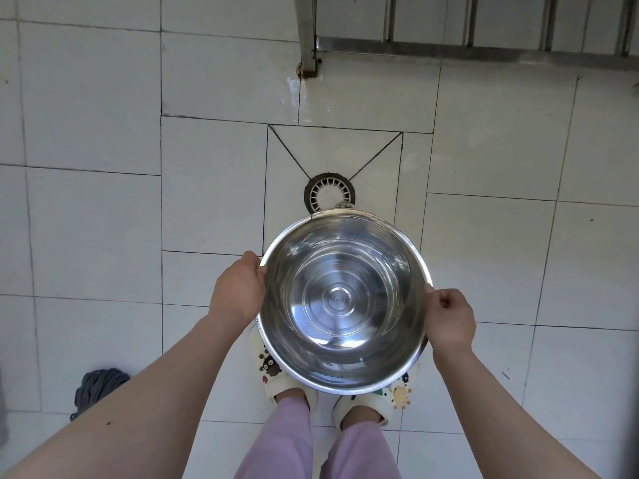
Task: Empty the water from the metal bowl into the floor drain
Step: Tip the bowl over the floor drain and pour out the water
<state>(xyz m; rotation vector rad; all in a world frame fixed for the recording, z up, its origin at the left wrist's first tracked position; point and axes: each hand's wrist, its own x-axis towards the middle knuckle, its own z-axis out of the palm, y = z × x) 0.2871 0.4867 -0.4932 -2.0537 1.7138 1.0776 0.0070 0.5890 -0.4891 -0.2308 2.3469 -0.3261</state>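
Note:
I hold a large shiny metal bowl (342, 300) over the tiled floor, in front of my feet. My left hand (238, 288) grips its left rim and my right hand (447, 318) grips its right rim. The bowl is tilted with its far edge down, and a thin stream of water spills over that edge. The round floor drain (326, 191), with a white slotted cover in a dark ring, lies directly beyond the far rim; its near part is hidden by the bowl. A little water glints inside the bowl near its front wall.
White floor tiles (103, 219) surround the drain. A metal railing (484, 50) with a post (307, 39) runs along the top right. A grey mop head (98, 388) lies at the lower left. My slippered feet (294, 392) stand beneath the bowl.

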